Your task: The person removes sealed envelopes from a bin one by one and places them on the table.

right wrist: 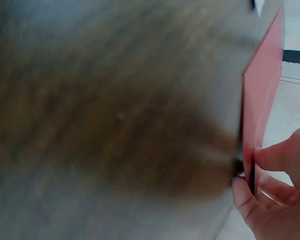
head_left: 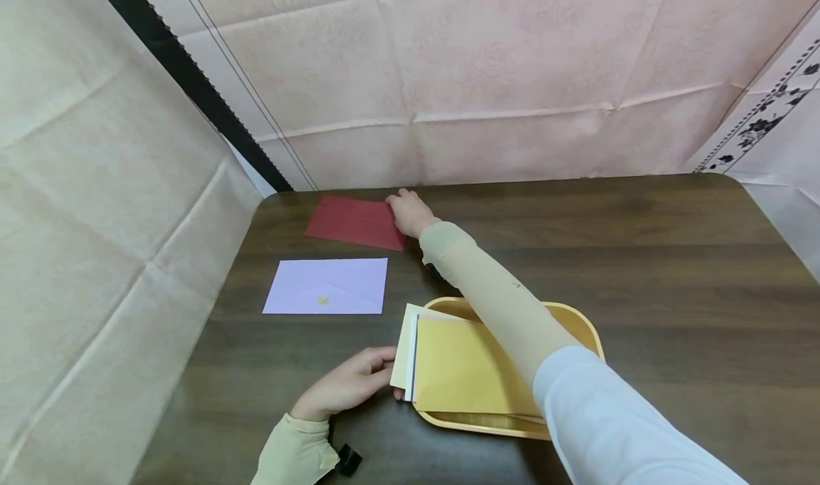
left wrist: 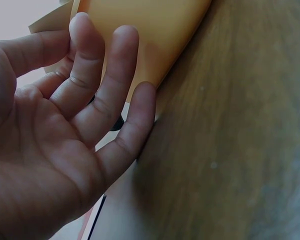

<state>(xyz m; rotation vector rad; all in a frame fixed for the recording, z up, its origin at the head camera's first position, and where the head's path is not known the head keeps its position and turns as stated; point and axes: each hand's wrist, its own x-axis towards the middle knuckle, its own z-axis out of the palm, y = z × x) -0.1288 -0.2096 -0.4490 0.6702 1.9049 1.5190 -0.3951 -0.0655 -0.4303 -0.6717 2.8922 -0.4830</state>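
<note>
At the far side of the table my right hand (head_left: 411, 211) pinches the right edge of a red envelope (head_left: 355, 221). In the right wrist view the thumb lies on the face of the red envelope (right wrist: 261, 95), fingers behind it. My left hand (head_left: 351, 380) grips the left edge of several stacked envelopes; its other fingers extend loosely in the left wrist view. A yellow envelope (head_left: 468, 371) is on top, with cream (head_left: 403, 350) and white edges showing at its left. The stack lies over a yellow tray (head_left: 579, 325), partly hidden by my right arm.
A lavender envelope (head_left: 327, 285) with a small gold seal lies on the brown wooden table (head_left: 692, 314), in front of the red one. Pale cloth (head_left: 500, 79) hangs behind the table's far edge, and more cloth (head_left: 96, 257) hangs along the left.
</note>
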